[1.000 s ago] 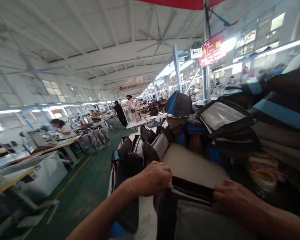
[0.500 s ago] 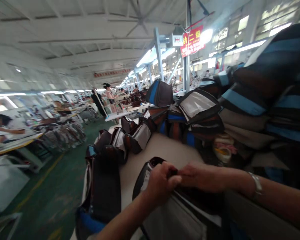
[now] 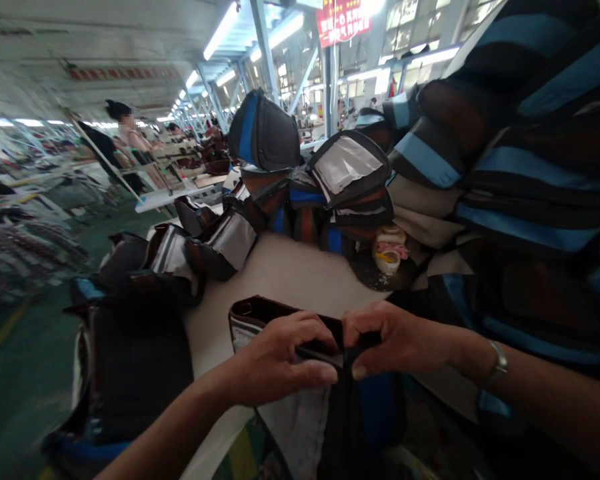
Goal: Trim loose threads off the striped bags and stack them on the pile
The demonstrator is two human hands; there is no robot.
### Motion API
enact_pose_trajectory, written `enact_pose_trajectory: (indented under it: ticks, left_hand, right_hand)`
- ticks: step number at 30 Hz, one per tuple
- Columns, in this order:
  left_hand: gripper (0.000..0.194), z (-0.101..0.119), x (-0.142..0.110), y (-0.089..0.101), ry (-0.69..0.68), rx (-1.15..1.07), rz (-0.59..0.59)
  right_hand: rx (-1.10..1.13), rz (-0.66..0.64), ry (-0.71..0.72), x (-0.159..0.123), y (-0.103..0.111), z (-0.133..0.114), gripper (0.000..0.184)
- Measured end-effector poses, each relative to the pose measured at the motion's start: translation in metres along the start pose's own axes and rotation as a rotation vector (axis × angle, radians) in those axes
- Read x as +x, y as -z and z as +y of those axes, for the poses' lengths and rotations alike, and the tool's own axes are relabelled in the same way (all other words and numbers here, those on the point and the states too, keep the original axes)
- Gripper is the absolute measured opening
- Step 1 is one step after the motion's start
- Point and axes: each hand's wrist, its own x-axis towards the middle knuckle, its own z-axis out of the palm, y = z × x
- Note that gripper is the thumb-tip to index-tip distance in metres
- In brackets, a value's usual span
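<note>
My left hand (image 3: pixel 280 357) and my right hand (image 3: pixel 393 337) meet at the top rim of a dark bag piece (image 3: pixel 265 313) with a brown edge, pale lining and a blue panel. Both hands pinch that rim, thumbs almost touching. The piece hangs over the near edge of a pale worktable (image 3: pixel 285 273). A watch band shows on my right wrist (image 3: pixel 497 363).
Stacks of blue-striped dark bag pieces (image 3: pixel 530 167) tower at the right and back. More bag parts (image 3: pixel 215 240) lie along the table's left edge. A small tape roll (image 3: pixel 387 257) sits mid-table. People (image 3: pixel 130 137) work at benches far left, across a green floor aisle.
My hands came together from the two ends of the bag rim to its middle. The view dropped and swung right, so the table and stacks now fill it.
</note>
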Motion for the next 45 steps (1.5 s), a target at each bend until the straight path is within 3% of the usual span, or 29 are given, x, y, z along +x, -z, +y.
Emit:
enact_pose_trajectory:
  ticks: [3, 9, 16, 21, 29, 35, 41, 45]
  left_hand:
    - [0.034, 0.013, 0.007, -0.005, 0.055, -0.103, -0.03]
    - [0.023, 0.013, 0.011, -0.015, 0.086, -0.196, -0.038]
    - [0.014, 0.015, 0.006, -0.016, 0.08, -0.24, -0.055]
    - [0.012, 0.02, 0.007, -0.018, 0.034, -0.172, -0.036]
    - [0.014, 0.019, 0.007, -0.018, 0.091, -0.165, -0.083]
    - [0.013, 0.016, 0.006, -0.018, 0.131, -0.242, -0.086]
    - [0.012, 0.015, 0.004, -0.017, 0.146, -0.264, -0.076]
    - [0.012, 0.016, 0.006, -0.016, 0.158, -0.274, -0.075]
  right_hand:
    - [-0.008, -0.002, 0.029, 0.0, 0.001, -0.005, 0.028]
    - [0.013, -0.006, 0.011, -0.005, -0.002, -0.014, 0.027]
    - [0.024, -0.013, -0.107, -0.013, -0.003, -0.016, 0.03]
    - [-0.072, 0.12, -0.23, -0.009, -0.013, -0.028, 0.044]
    - [0.092, 0.027, -0.171, -0.011, -0.011, -0.018, 0.028]
    - [0.054, 0.026, -0.214, -0.009, -0.01, -0.021, 0.009]
    - [-0.066, 0.11, -0.234, -0.005, -0.015, -0.034, 0.025]
    - [0.028, 0.108, -0.255, -0.003, -0.017, -0.031, 0.016]
